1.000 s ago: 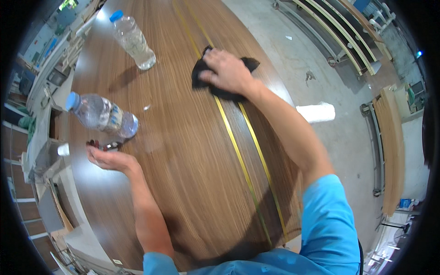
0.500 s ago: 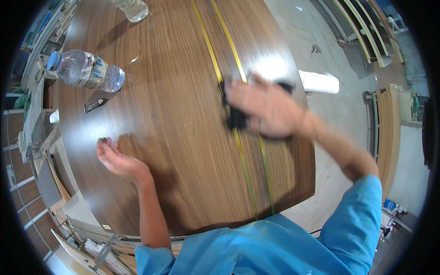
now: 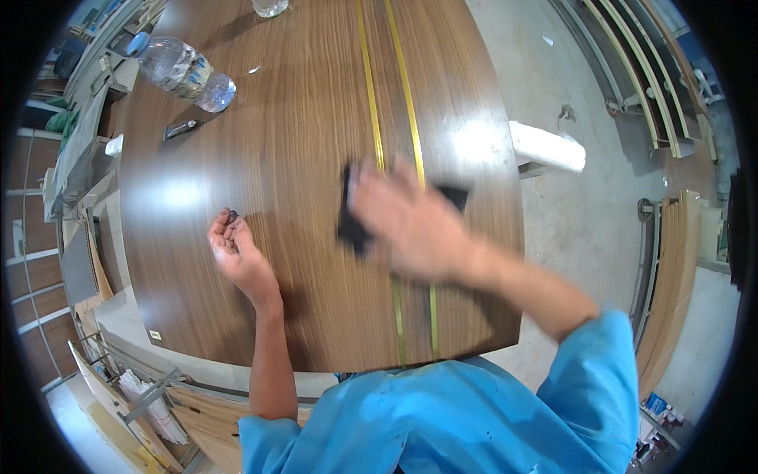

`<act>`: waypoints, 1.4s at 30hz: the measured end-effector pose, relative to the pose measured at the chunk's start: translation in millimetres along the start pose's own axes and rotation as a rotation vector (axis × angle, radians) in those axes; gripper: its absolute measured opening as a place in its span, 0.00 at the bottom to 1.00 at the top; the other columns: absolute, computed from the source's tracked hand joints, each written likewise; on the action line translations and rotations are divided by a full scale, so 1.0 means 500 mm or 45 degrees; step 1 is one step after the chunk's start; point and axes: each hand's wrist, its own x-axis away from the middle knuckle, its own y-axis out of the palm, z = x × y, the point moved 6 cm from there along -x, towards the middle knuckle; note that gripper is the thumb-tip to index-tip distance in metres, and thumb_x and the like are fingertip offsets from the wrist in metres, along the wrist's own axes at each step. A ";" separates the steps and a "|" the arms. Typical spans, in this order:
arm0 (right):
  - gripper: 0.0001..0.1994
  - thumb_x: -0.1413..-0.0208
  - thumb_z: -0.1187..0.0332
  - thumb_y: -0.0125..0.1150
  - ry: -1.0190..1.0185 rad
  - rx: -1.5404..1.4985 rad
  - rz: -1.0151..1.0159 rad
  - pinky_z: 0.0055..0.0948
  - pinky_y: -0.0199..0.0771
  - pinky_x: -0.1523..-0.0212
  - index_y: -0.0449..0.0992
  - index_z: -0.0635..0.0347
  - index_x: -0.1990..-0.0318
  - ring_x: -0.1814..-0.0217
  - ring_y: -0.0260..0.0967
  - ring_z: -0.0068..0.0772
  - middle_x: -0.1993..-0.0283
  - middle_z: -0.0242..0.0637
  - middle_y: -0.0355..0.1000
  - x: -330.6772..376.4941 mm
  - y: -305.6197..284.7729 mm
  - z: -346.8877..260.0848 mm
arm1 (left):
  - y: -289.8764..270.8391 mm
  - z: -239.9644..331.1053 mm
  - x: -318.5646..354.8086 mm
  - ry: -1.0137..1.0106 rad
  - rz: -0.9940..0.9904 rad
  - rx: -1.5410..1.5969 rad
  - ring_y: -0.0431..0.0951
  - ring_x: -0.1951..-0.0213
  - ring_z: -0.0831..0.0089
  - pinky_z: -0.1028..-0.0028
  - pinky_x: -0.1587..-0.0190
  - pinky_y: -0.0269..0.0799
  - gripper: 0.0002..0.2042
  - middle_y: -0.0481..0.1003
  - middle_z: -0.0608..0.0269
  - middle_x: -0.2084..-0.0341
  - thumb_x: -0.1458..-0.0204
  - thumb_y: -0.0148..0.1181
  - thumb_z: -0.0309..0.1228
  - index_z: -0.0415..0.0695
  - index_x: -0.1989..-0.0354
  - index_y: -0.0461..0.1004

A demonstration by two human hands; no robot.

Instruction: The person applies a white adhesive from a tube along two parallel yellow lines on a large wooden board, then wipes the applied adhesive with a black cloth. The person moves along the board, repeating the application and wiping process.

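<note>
I am watching the black cloth [image 3: 354, 225] lying flat on the worktop [image 3: 300, 142], spread across the two yellow stripes [image 3: 369, 95] that run down the wood. My right hand [image 3: 407, 225] is pressing down on the cloth with the fingers spread flat, covering most of it, so only dark corners are showing at the left and upper right of the hand. The hand is blurred, so I cannot tell more of its grip than that it is lying open on the cloth. My left hand [image 3: 237, 253] is resting on the wood well to the left, fingers curled in around something small and dark; what it is I cannot tell. Farther up the worktop a clear bottle [image 3: 181, 71] is lying on its side near the left edge, with a small dark metal piece [image 3: 180, 129] just below it. A second bottle [image 3: 270, 6] is showing at the top rim.
</note>
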 end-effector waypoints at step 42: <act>0.36 0.36 0.47 0.63 0.096 0.097 -0.030 0.50 0.47 0.18 0.68 0.67 0.30 0.18 0.55 0.48 0.23 0.49 0.62 -0.017 -0.049 0.018 | -0.075 -0.005 0.163 0.691 -0.774 -1.105 0.50 0.24 0.36 0.33 0.24 0.35 0.38 0.58 0.30 0.28 0.39 0.58 0.52 0.31 0.30 0.65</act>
